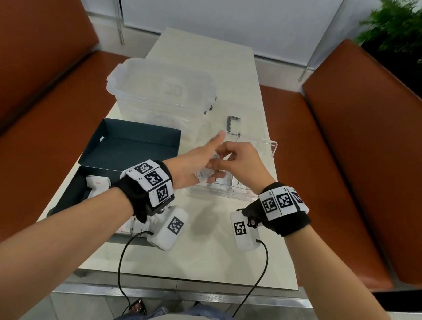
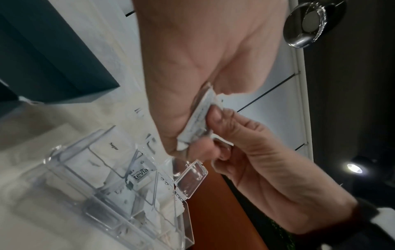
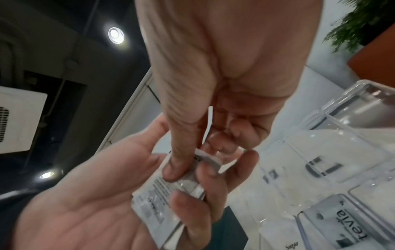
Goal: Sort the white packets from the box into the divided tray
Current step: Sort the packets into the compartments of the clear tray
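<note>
Above the divided tray (image 1: 233,192), the left hand (image 1: 193,164) cradles a small stack of white packets (image 3: 158,201); the right hand (image 1: 239,163) pinches what seems one packet off, likely for separate compartments.

Bright even light; wide-angle edge bending; wrist views blurred

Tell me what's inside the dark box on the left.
Inside the dark box, white packets with red print lie at the near end. The left forearm covers the middle of the box, so how many packets remain cannot be counted.
</note>
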Motion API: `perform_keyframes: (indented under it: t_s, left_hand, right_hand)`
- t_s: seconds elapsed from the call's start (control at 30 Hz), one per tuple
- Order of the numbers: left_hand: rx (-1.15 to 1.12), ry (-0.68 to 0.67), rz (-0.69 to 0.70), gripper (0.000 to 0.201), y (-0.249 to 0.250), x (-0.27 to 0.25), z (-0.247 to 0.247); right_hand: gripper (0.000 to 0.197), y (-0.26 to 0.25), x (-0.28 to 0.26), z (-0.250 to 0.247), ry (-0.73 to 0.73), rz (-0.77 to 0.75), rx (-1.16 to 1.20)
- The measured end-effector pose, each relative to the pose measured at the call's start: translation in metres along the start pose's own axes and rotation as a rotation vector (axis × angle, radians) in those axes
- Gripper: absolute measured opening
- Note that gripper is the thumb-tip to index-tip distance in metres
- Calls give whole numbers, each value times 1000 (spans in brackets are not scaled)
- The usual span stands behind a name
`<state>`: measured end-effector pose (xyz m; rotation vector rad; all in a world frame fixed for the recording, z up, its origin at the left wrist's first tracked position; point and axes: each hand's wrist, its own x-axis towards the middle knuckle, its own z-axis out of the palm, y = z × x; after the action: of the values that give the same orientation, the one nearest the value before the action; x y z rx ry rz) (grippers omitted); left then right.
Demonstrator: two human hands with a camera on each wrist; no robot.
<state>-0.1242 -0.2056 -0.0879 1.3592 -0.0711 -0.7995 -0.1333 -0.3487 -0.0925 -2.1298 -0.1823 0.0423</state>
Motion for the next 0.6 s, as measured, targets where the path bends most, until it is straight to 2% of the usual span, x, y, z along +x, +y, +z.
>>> perform_keyframes:
  t_s: [0.1, 0.27, 0.4, 0.5, 0.6]
  left_hand:
    - [-18, -29, -39, 37, 0, -3, -5]
    - [-61, 9, 7, 21, -1, -5, -13]
    - [-60, 148, 91, 25, -1, -2, -16]
    - [-76, 197, 88, 34, -2, 1, -19]
    - [-140, 217, 69, 32, -3, 3, -23]
  right_hand:
    - [11, 5, 2, -12, 18, 59, 54]
    - [11, 10, 4, -25, 62, 84, 103]
    - [10, 8, 10, -28, 99, 97, 180]
    - [17, 6, 13, -27, 93, 110, 296]
    - [26, 5, 15, -24, 97, 137, 368]
